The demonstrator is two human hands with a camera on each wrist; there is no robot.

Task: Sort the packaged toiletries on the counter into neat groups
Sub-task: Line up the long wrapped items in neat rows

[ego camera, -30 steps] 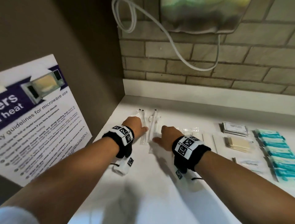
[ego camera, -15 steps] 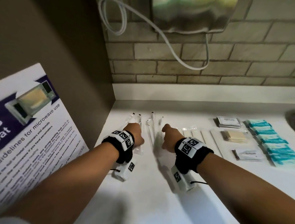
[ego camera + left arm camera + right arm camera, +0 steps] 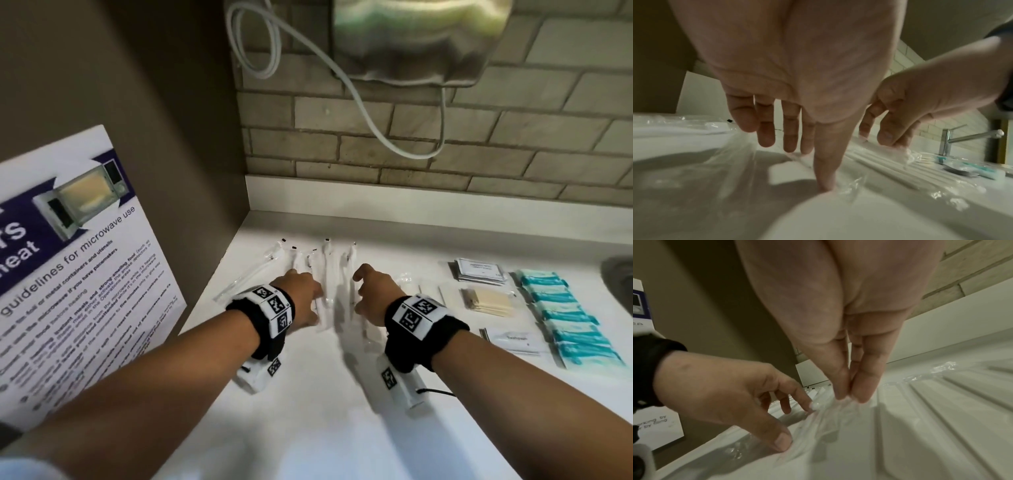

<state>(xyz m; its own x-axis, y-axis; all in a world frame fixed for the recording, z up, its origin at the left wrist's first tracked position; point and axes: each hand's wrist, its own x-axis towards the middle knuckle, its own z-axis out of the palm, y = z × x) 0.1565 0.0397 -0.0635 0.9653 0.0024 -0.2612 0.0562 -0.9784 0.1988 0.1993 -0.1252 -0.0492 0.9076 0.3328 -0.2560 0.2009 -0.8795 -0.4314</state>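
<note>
Right now I am reaching both hands over the white bench (image 3: 308, 428), toward twelve o'clock, where the clear-wrapped toothbrushes (image 3: 330, 270) are lying side by side. My left hand (image 3: 301, 298) is hanging with fingers (image 3: 766, 129) straight and spread, its thumb pressing a wrapper flat. My right hand (image 3: 371, 294) is pinching the clear wrapping between thumb and fingers (image 3: 865, 386). At three o'clock, well apart, teal packets (image 3: 561, 318), white sachets (image 3: 479, 272) and a tan packet (image 3: 488, 299) are sitting in groups.
</note>
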